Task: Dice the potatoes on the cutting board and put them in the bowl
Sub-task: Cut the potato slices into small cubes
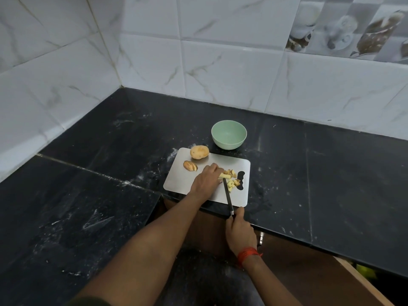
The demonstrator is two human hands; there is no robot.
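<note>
A steel cutting board point(183, 180) lies on the black counter. On its far left corner sits a whole potato point(199, 152), and a sliced potato half point(190, 166) lies a little nearer. My left hand point(206, 180) holds potato strips point(220, 175) down on the board. Beside them on the right is a small heap of diced potato point(231, 180). My right hand point(239, 230) grips the handle of a knife point(227, 195), whose blade rests against the strips next to my left fingers. The green bowl point(229, 134) stands empty just beyond the board.
The black stone counter point(331, 173) runs into a corner of white tiled walls point(220, 69). The board's near edge lies at the counter's front edge. A wooden cabinet front point(353, 274) shows below the counter at the right.
</note>
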